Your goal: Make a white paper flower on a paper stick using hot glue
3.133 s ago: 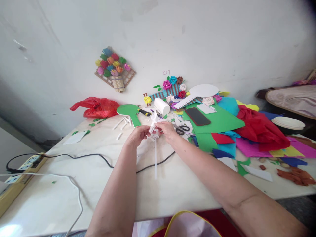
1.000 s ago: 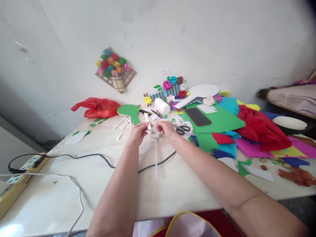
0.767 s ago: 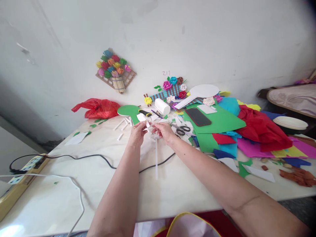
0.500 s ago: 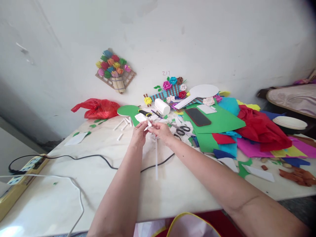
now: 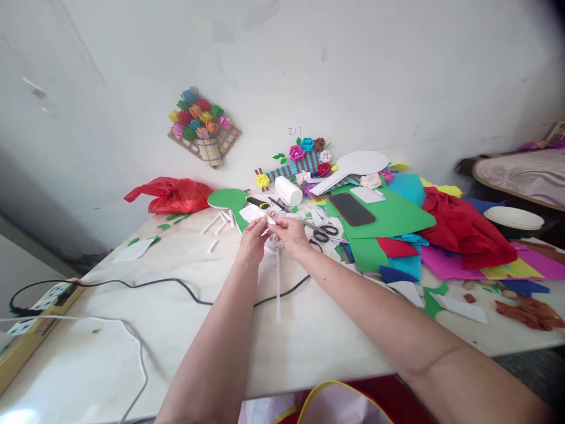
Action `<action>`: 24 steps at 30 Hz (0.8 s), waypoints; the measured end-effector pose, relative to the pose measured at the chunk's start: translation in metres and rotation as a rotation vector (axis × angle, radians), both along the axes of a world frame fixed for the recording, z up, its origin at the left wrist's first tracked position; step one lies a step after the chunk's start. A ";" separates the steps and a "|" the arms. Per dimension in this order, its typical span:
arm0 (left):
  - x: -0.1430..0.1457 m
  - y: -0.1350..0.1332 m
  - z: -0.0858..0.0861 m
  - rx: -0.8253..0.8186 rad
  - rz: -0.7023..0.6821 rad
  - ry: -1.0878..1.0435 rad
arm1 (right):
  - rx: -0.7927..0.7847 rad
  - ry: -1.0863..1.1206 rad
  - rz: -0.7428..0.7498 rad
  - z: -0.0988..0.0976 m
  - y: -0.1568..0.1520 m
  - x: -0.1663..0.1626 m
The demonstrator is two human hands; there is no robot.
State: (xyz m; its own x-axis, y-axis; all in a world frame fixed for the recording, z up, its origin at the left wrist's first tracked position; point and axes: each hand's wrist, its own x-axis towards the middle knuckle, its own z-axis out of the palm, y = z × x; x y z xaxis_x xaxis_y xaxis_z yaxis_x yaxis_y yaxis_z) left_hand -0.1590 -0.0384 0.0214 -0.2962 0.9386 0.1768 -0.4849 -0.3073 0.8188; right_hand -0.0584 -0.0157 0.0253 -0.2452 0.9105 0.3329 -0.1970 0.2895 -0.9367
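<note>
Both hands at work over a marble-patterned tabletop [image 5: 176, 347], seen from the head. The left hand [image 5: 251, 240] and the right hand [image 5: 289, 231] meet at the fingertips, each pinching a small white paper piece [image 5: 270, 220], which sits between them, raised above the litter of white scraps; its exact folds are too small to tell. A second earlier the hands stand apart, the paper in the left alone; now the right has closed in on it, so that the piece is steadied from both sides, which suggests two-handed shaping or pressing rather than simple holding. A pale flat sheet [image 5: 250, 213] now shows just beyond the left fingers, over the green paddle-shaped card [image 5: 227, 198]; whether it joins the held piece cannot be told. Below the hands a translucent stick [image 5: 278, 288], probably a glue stick, points toward the wearer, unmoved, its far end hidden. The black-handled scissors [image 5: 325, 234] lie near the right hand, the utility knife [image 5: 258, 202] beyond the left, and neither is touched
</note>
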 end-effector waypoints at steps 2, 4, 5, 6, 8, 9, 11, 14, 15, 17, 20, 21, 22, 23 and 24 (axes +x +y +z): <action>-0.002 0.001 -0.002 0.011 -0.018 -0.006 | 0.025 -0.023 -0.004 0.001 -0.001 0.001; -0.003 0.002 -0.003 0.025 -0.043 0.005 | 0.044 -0.037 -0.003 0.002 -0.002 0.002; -0.004 0.002 -0.003 0.035 -0.055 0.014 | 0.052 -0.043 0.001 0.002 -0.003 0.003; -0.004 0.002 -0.003 0.049 -0.065 0.022 | 0.062 -0.049 0.006 0.002 -0.003 0.003; -0.005 0.001 -0.002 0.082 -0.075 0.033 | 0.080 -0.062 0.011 0.002 -0.005 0.004; -0.005 0.000 -0.001 0.099 -0.076 0.036 | 0.085 -0.066 0.009 0.003 -0.005 0.005; -0.004 -0.001 0.000 0.118 -0.075 0.045 | 0.087 -0.066 0.004 0.004 -0.007 0.005; -0.003 -0.003 0.002 0.112 -0.056 0.060 | 0.092 -0.064 0.003 0.004 -0.008 0.006; -0.002 -0.003 0.002 0.107 -0.045 0.064 | 0.098 -0.068 0.004 0.004 -0.009 0.006; -0.002 -0.004 0.003 0.102 -0.029 0.062 | 0.117 -0.084 0.002 0.004 -0.009 0.006; -0.001 -0.004 0.003 0.107 -0.023 0.047 | 0.153 -0.116 -0.005 0.003 -0.009 0.007; -0.001 -0.004 0.003 0.110 -0.023 0.042 | 0.160 -0.122 -0.005 0.002 -0.009 0.007; -0.001 -0.004 0.003 0.113 -0.024 0.039 | 0.163 -0.124 -0.006 0.002 -0.008 0.007; -0.001 -0.004 0.003 0.115 -0.022 0.036 | 0.162 -0.121 -0.008 0.001 -0.008 0.007; -0.002 -0.003 0.003 0.115 -0.016 0.033 | 0.161 -0.117 -0.008 0.001 -0.008 0.006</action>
State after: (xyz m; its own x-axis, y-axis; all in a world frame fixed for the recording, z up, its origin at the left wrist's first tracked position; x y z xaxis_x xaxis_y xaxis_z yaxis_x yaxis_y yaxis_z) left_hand -0.1607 -0.0414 0.0242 -0.2731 0.9163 0.2929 -0.4639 -0.3922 0.7943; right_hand -0.0520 -0.0232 0.0261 -0.2837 0.8500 0.4438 -0.0861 0.4384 -0.8946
